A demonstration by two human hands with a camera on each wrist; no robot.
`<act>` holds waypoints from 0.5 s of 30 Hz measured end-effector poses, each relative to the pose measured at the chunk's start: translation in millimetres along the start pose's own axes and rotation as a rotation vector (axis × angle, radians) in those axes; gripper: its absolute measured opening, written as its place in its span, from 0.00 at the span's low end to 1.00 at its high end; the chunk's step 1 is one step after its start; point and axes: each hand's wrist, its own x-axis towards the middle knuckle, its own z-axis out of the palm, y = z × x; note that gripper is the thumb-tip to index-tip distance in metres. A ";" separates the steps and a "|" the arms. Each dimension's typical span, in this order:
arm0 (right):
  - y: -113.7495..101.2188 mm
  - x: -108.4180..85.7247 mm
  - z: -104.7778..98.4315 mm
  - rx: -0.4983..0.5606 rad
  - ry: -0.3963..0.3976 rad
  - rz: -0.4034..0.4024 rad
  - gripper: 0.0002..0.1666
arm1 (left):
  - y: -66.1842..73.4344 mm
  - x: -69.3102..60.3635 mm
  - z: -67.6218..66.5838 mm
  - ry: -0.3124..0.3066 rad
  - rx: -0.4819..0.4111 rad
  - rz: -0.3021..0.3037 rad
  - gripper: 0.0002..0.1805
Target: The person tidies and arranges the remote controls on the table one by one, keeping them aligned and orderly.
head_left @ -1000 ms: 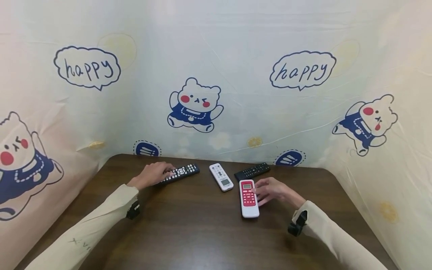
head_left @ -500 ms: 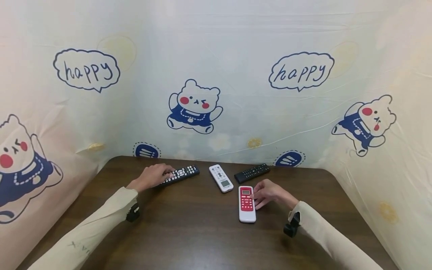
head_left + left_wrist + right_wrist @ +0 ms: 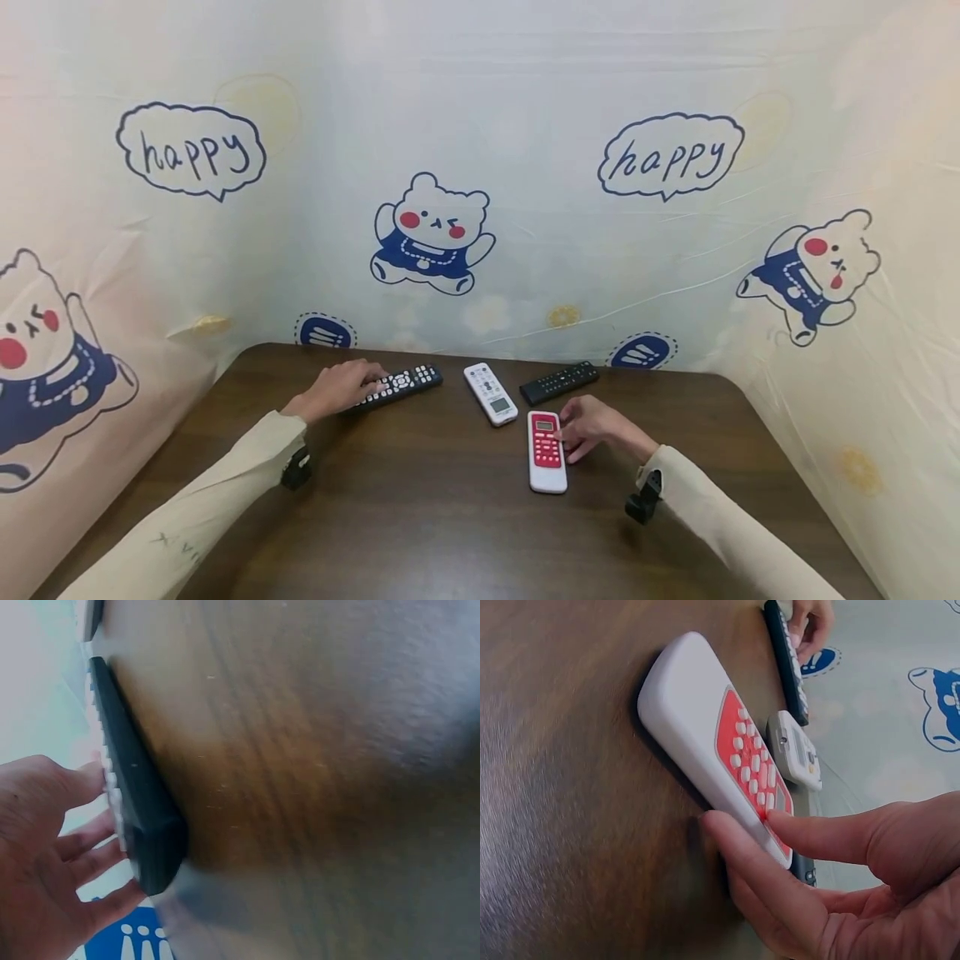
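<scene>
On the left of the table in the head view, my left hand (image 3: 341,390) holds the near left end of a black remote control (image 3: 411,382) with white buttons. Its thumb lies on the button face and the fingers are along the far side, as the left wrist view shows. My right hand (image 3: 598,425) pinches the right edge of a white and red air-conditioner remote (image 3: 547,478), whose small screen end points away from me. In the right wrist view the thumb (image 3: 817,834) presses on the red face, while another finger touches the side.
Between the hands lies a white remote with a screen (image 3: 491,393), tilted on the table. Behind the white and red remote is a second black remote (image 3: 559,382). A patterned curtain (image 3: 540,250) stands around the brown table (image 3: 420,517).
My right hand has brought the white and red remote slightly toward me and to the left, straightening it a little. The left hand and the other remotes stay in place.
</scene>
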 end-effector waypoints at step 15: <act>-0.8 4.4 -12.1 -0.117 0.166 -0.079 0.22 | 3.8 4.8 -9.1 -0.101 -0.041 -0.041 0.20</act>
